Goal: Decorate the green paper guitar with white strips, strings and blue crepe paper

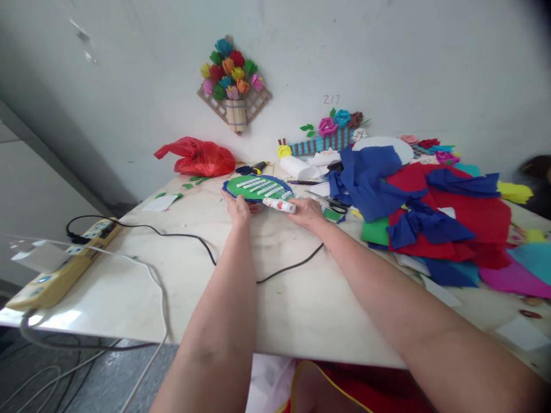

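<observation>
Over the table, an oval green paper craft piece with a blue edge carries rows of white strips. My left hand grips its near left edge, with some fingertips tucked out of sight. My right hand is closed around a white glue gun printed with red flowers, held at the piece's near side; its nozzle is not clear to see. A black cord runs under my forearms toward the right wrist. Just beyond the right hand lie scissors with black handles.
A yellow power strip with cords sits at the left. Blue cloth-like sheets and red ones are heaped at the right. Behind are a red plastic bag, yellow-black pliers and a white roll. A paper-flower decoration hangs on the wall.
</observation>
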`<state>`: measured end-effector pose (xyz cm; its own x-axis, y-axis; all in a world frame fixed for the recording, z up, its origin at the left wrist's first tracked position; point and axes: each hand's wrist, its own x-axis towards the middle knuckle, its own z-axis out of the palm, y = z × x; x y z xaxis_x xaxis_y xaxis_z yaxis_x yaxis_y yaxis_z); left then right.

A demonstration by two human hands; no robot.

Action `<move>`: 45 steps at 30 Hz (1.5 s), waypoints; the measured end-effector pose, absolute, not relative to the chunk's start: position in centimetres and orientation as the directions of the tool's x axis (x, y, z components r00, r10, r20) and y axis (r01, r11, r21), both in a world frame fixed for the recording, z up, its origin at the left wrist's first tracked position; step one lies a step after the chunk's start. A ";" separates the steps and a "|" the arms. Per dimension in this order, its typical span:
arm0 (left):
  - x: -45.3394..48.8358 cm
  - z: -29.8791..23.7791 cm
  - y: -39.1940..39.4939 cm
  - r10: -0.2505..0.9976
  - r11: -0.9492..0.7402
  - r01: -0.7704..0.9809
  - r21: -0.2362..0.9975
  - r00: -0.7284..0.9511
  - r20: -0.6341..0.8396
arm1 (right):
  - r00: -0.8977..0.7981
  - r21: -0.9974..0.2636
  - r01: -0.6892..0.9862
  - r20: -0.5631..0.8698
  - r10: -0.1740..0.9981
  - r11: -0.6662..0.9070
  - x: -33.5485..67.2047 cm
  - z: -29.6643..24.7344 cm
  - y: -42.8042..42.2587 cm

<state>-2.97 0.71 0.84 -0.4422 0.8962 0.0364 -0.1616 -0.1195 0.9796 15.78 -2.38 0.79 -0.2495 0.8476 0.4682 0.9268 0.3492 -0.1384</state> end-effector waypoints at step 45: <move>-3.2 1.8 -0.5 0.920 0.048 -0.350 0.936 -0.349 -0.177 | -0.268 -0.191 0.891 0.508 0.818 0.411 16.0 0.0 -2.0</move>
